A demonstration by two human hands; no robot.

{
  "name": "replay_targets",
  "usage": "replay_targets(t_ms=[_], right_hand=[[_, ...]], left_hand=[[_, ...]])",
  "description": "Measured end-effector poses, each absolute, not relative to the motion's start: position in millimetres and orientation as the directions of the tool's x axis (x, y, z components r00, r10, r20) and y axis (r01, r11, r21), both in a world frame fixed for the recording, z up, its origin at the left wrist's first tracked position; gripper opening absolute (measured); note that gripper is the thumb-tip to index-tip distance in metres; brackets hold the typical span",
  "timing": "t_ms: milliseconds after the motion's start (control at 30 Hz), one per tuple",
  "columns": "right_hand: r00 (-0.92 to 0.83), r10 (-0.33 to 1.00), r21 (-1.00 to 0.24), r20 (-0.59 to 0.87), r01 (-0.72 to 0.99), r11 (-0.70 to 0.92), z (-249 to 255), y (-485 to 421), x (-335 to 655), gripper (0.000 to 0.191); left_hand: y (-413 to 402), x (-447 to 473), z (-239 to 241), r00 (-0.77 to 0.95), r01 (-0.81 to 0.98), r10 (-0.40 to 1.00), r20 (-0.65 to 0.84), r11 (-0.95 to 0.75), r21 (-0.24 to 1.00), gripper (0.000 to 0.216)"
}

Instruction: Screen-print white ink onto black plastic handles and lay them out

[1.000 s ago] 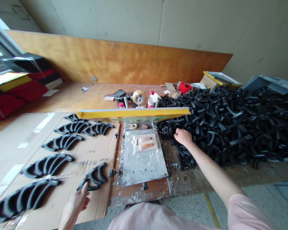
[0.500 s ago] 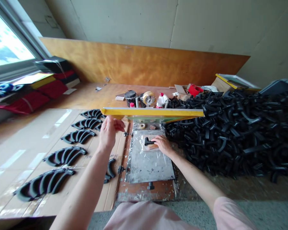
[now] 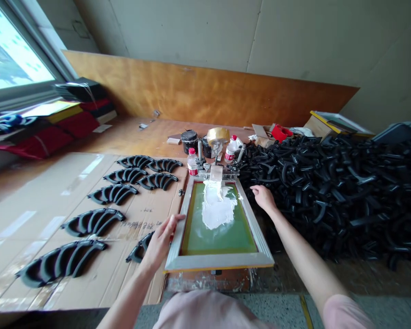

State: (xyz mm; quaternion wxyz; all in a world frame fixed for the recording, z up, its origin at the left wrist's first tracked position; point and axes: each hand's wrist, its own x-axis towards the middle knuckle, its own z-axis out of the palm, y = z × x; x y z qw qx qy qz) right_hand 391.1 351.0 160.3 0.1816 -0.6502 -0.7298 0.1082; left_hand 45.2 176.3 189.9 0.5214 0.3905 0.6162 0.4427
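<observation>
A silk-screen frame [image 3: 264, 237] with grey bars lies lowered over the work plate, hiding the plate and the black part on it. My left hand [image 3: 162, 240] grips the frame's left bar, thumb and fingers around its edge. White ink [image 3: 219, 212] spreads over the green mesh [image 3: 195, 242], thickest toward the far end. A squeegee [image 3: 216, 173] rests there, its lower edge in the ink. Just off the frame's right bar, my right hand [image 3: 264, 198] hovers empty with loosely bent fingers, close to the heap of black curved parts [image 3: 322, 196].
On the left, cardboard [image 3: 71, 183] carries fanned rows of black curved parts [image 3: 63, 262]. Behind the frame are a red-capped bottle [image 3: 192, 162], a dark tub [image 3: 189, 141] and a tape roll [image 3: 218, 135]. A wooden board [image 3: 205, 93] stands along the back.
The frame has swung down from its raised position to lie over the plate. My left hand came down with it. My right hand let go of the black part and moved out to the right.
</observation>
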Motion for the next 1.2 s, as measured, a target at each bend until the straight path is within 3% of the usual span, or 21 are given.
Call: replay_targets(t_ms=[100,167,267,400,633,700,800,867,967,1033,1133,1200], right_hand=[[-0.164,0.934,-0.407,0.318,0.866,0.291,181.7,371.4,355.4,0.041],[-0.313,0.870,-0.302,0.381,0.847,0.437,190.3,380.5,314.4,0.059],[-0.442,0.860,-0.152,0.254,0.860,0.487,191.1,384.9,263.0,0.046],[-0.496,0.864,-0.108,0.081,0.858,0.503,176.6,370.4,249.2,0.016],[-0.826,0.559,-0.121,0.071,0.550,0.827,174.6,333.7,294.2,0.019],[-0.840,0.541,-0.154,0.046,0.529,0.835,179.4,337.8,296.8,0.013],[-0.757,0.645,-0.152,0.104,0.629,0.762,176.1,339.9,290.3,0.006],[-0.715,0.677,-0.114,0.176,0.668,0.736,166.8,329.7,287.4,0.015],[-0.769,0.609,-0.095,0.196,0.603,0.792,156.1,307.0,292.3,0.023],[-0.792,0.584,-0.151,0.179,0.564,0.812,158.4,302.5,295.6,0.019],[-0.719,0.667,-0.264,0.196,0.616,0.742,174.5,324.1,286.7,0.014],[-0.616,0.761,-0.320,0.203,0.693,0.646,188.9,351.1,274.8,0.031]], left_hand=[[171.4,47.2,150.0,-0.116,0.048,0.933,-0.342,0.349,0.936,0.068],[172.2,48.9,127.5,-0.134,0.074,0.940,-0.314,0.325,0.943,0.071],[173.8,49.7,107.3,-0.162,0.155,0.947,-0.278,0.302,0.941,0.068],[173.1,49.6,102.9,-0.151,0.185,0.950,-0.274,0.300,0.936,0.066],[172.2,50.4,105.3,-0.159,0.174,0.945,-0.287,0.313,0.934,0.068],[172.3,50.8,106.2,-0.164,0.157,0.945,-0.283,0.309,0.938,0.069],[172.0,51.8,110.1,-0.174,0.128,0.941,-0.289,0.313,0.941,0.070],[171.7,52.5,113.6,-0.167,0.093,0.938,-0.303,0.321,0.943,0.070],[171.5,53.5,118.9,-0.161,0.049,0.936,-0.314,0.326,0.944,0.069],[171.9,53.7,122.9,-0.167,0.036,0.932,-0.321,0.331,0.943,0.069],[172.8,52.4,133.3,-0.160,0.023,0.924,-0.348,0.356,0.934,0.072],[173.5,50.3,145.4,-0.145,0.009,0.915,-0.377,0.382,0.924,0.075]])
